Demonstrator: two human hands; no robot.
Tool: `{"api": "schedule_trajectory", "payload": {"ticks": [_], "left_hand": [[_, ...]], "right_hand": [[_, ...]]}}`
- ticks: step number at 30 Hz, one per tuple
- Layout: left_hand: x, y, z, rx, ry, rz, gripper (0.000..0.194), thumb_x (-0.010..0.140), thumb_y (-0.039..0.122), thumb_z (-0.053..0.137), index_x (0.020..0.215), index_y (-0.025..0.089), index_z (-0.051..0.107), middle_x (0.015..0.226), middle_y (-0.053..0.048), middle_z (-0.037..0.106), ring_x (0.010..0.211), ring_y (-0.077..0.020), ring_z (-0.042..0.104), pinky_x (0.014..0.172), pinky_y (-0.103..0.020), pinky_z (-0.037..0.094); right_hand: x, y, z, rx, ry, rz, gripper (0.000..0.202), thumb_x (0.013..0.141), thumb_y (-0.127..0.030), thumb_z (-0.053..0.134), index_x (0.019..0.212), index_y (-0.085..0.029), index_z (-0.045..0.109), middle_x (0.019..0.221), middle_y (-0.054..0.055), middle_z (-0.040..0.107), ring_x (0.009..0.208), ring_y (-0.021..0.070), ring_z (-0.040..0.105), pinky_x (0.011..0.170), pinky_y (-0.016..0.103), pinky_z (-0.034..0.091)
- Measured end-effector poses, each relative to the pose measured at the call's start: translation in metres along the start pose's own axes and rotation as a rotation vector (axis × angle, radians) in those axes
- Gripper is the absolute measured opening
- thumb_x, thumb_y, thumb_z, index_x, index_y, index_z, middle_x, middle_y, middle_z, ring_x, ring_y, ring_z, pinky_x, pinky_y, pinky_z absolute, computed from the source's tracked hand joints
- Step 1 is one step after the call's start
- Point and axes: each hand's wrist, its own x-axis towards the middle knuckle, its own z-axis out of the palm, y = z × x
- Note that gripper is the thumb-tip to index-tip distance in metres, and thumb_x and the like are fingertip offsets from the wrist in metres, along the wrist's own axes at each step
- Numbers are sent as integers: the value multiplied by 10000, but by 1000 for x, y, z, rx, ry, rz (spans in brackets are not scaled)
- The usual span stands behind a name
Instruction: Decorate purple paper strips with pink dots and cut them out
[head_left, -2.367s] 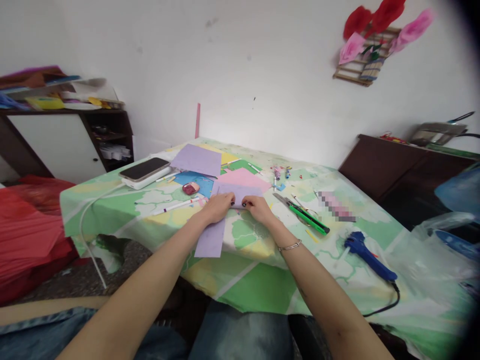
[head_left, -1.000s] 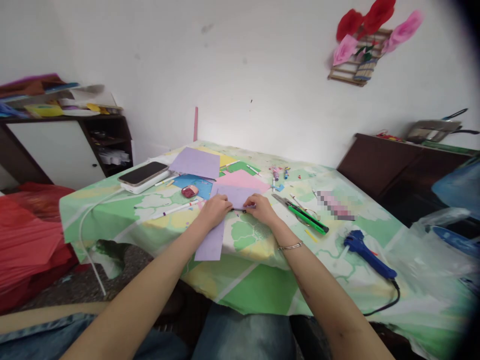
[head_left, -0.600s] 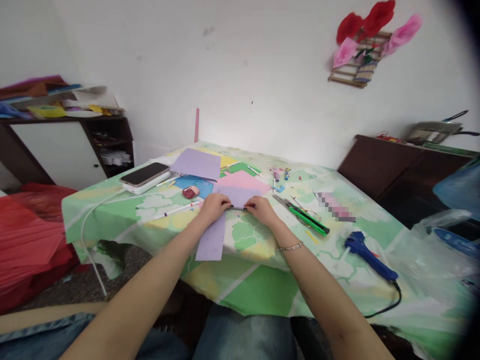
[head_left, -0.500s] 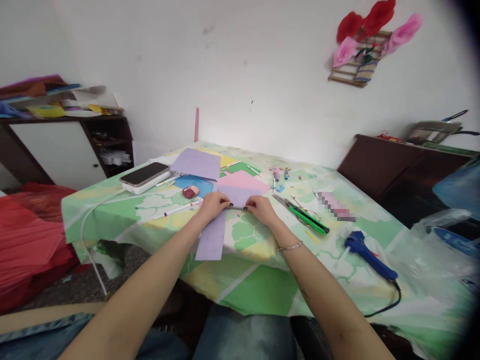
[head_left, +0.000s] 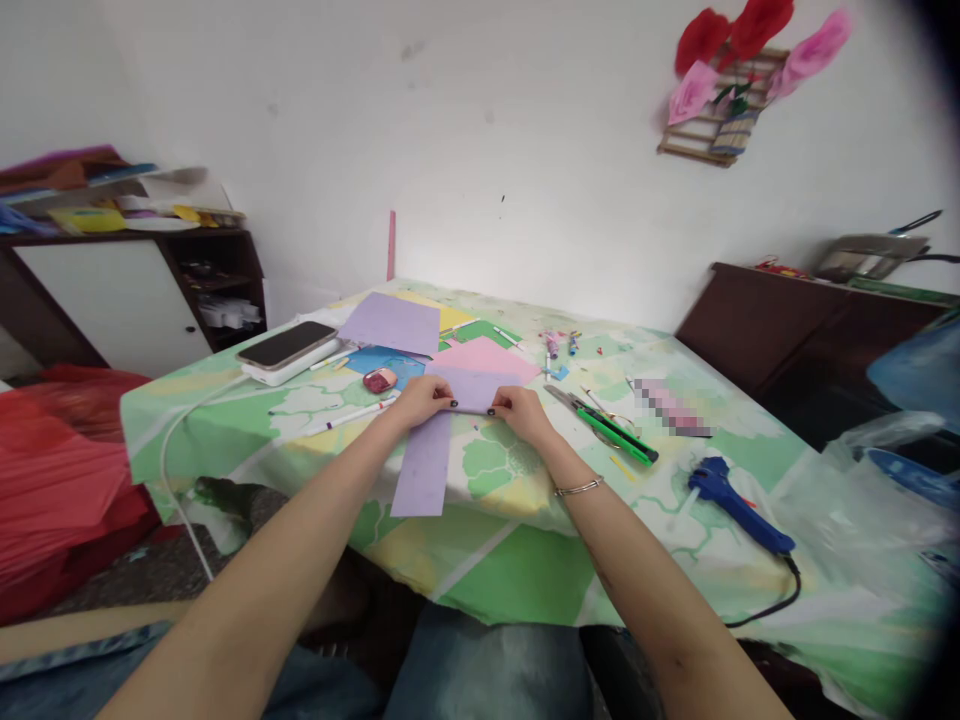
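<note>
A sheet of purple paper (head_left: 474,388) lies before me, its near edge pinched between the fingers of both hands. My left hand (head_left: 424,401) is closed on the left part of that edge. On the right part, my right hand (head_left: 517,412) grips it with thumb and fingers together. Under and beside my left hand a purple paper strip (head_left: 421,475) stretches toward the table's front edge. Pink paper (head_left: 484,358) lies just behind the sheet I hold. To the right of my right hand are a green utility knife (head_left: 616,432) and scissors (head_left: 592,405).
A patterned cloth covers the table (head_left: 517,570). At left stand a phone (head_left: 289,344) on a white case with a cable, a small red object (head_left: 379,380) and a marker (head_left: 349,416). A blue glue gun (head_left: 739,505) and a clear plastic bag (head_left: 847,500) lie at right. More purple paper (head_left: 391,322) is behind.
My left hand has shifted slightly left and up along the paper's edge. My right hand stays at nearly the same spot. The whole view has tilted a little.
</note>
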Motion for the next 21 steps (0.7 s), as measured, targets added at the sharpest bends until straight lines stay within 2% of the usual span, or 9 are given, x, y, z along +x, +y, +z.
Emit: {"api": "schedule_trajectory", "payload": {"ticks": [7, 11, 14, 18, 21], "left_hand": [[-7, -1, 5, -44, 30, 14, 285, 881, 356, 550, 1073, 147, 578, 1060, -64, 608, 913, -178, 601, 797, -386, 520], [-10, -6, 7, -101, 35, 22, 278, 883, 355, 546, 1063, 147, 581, 1054, -64, 610, 912, -176, 602, 802, -387, 518], [-13, -12, 1, -161, 1, 49, 266, 884, 348, 546, 1050, 145, 588, 1050, -63, 616, 920, -177, 604, 814, -392, 516], [-18, -19, -10, -242, -70, 117, 253, 878, 337, 559, 1034, 141, 599, 1062, -65, 622, 961, -186, 602, 851, -413, 504], [-20, -23, -13, -267, -77, 132, 252, 877, 339, 560, 1028, 141, 602, 1065, -65, 623, 971, -189, 599, 864, -421, 497]], "right_hand": [[-2, 0, 2, 37, 3, 43, 69, 704, -105, 651, 730, -164, 677, 697, 15, 666, 659, 131, 565, 655, 239, 397], [-1, 6, -1, 79, -24, 39, 144, 701, -82, 642, 781, -174, 719, 751, 27, 704, 702, 137, 599, 702, 252, 432], [-2, 17, -8, 123, -70, 32, 210, 701, -61, 627, 831, -178, 743, 788, 33, 726, 713, 137, 624, 696, 244, 458], [-5, 31, -19, 161, -117, 18, 221, 696, -108, 675, 898, -157, 749, 807, 48, 736, 717, 145, 641, 685, 238, 477], [-7, 34, -23, 149, -117, -9, 224, 694, -137, 702, 912, -154, 752, 834, 56, 724, 725, 143, 634, 685, 234, 471]]}}
